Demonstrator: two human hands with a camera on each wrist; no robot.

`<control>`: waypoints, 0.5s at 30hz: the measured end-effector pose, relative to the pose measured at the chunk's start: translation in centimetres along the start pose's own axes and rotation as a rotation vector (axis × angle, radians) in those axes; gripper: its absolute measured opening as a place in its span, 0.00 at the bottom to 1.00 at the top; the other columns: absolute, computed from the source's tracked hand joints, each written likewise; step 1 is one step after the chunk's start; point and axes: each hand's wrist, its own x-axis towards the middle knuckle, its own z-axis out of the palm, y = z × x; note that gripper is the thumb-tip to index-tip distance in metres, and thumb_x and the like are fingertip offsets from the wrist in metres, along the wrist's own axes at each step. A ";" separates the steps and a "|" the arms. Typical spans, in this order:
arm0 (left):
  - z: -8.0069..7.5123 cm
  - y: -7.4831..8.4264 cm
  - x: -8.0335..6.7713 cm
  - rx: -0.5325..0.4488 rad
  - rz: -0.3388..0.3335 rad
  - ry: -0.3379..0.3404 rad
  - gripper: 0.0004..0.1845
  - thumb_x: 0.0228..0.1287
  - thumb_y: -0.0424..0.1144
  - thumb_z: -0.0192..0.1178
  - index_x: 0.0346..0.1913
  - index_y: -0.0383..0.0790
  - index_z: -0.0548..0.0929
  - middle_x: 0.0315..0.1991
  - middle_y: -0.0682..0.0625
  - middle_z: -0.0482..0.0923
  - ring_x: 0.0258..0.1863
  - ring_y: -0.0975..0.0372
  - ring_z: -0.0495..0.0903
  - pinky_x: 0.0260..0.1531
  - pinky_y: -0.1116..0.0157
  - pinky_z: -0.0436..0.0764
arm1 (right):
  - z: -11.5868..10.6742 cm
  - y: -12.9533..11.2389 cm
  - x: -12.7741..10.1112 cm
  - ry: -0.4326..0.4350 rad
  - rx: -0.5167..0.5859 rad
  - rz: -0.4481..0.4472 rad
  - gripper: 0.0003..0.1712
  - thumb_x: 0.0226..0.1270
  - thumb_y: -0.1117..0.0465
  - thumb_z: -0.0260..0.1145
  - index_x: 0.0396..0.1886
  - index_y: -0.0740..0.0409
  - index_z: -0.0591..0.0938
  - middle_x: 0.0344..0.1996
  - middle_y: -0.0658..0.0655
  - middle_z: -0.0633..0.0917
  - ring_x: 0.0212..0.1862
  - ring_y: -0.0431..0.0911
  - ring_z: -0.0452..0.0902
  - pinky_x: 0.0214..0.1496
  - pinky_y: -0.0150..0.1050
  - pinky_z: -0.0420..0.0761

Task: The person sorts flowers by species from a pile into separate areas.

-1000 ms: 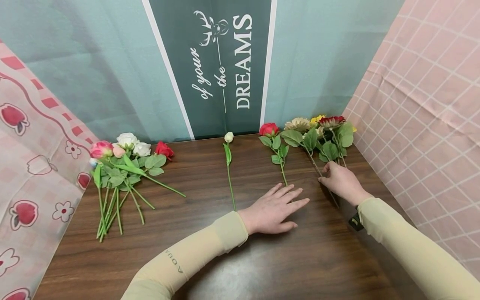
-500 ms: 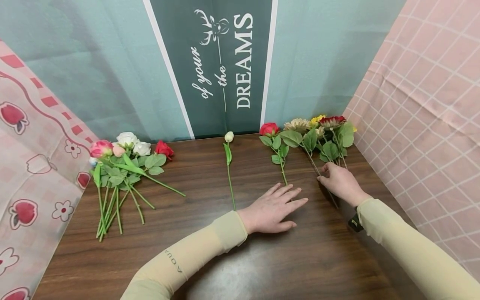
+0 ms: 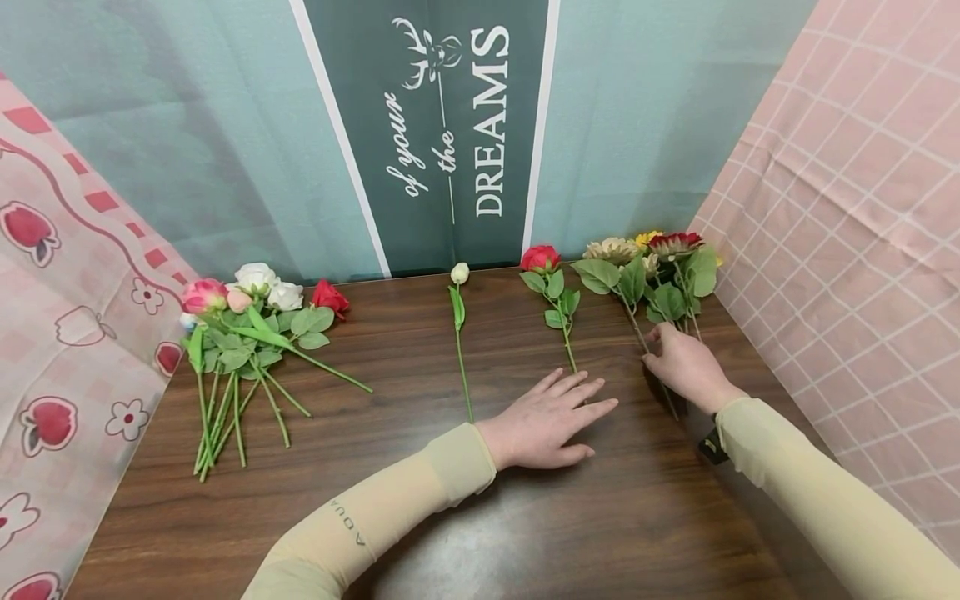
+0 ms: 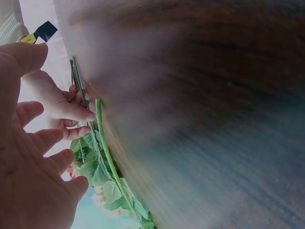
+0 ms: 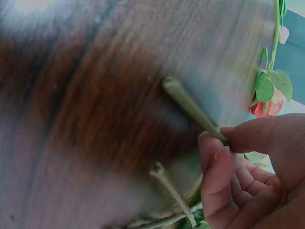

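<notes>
Near the worktop's [image 3: 420,500] right back corner, right hand [image 3: 686,367] pinching a sunflower stem [image 5: 190,106]. Left hand [image 3: 551,417] flat, holding nothing. Best lifted low on the stem, clear of neighbouring leaves.

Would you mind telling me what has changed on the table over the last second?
The right hand, pinching a stem of the mixed bunch, has drawn that bunch slightly to the right, widening its gap from the single red rose. The left hand stayed flat on the table by the rose's stem end. The white bud and the pile of roses on the left did not move.
</notes>
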 end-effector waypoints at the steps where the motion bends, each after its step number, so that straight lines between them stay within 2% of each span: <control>1: 0.0 0.0 0.0 -0.003 -0.001 -0.002 0.39 0.75 0.61 0.53 0.83 0.55 0.54 0.82 0.48 0.49 0.81 0.53 0.46 0.78 0.51 0.44 | -0.1 0.1 0.0 -0.001 -0.008 0.003 0.20 0.71 0.62 0.63 0.55 0.72 0.74 0.31 0.63 0.84 0.28 0.53 0.79 0.31 0.52 0.79; 10: 0.1 0.1 -0.1 -0.007 0.002 -0.008 0.40 0.75 0.62 0.53 0.83 0.54 0.54 0.82 0.48 0.48 0.81 0.53 0.46 0.78 0.51 0.43 | -0.4 0.8 0.2 -0.001 -0.059 0.009 0.20 0.70 0.62 0.63 0.53 0.73 0.74 0.31 0.66 0.84 0.28 0.53 0.80 0.31 0.56 0.79; 15: 0.0 0.1 -0.1 -0.003 0.002 -0.004 0.40 0.75 0.62 0.53 0.83 0.54 0.54 0.82 0.48 0.49 0.81 0.53 0.47 0.78 0.51 0.44 | -0.3 0.7 0.2 -0.005 -0.056 0.019 0.22 0.71 0.60 0.62 0.54 0.73 0.73 0.28 0.63 0.83 0.27 0.53 0.79 0.30 0.55 0.79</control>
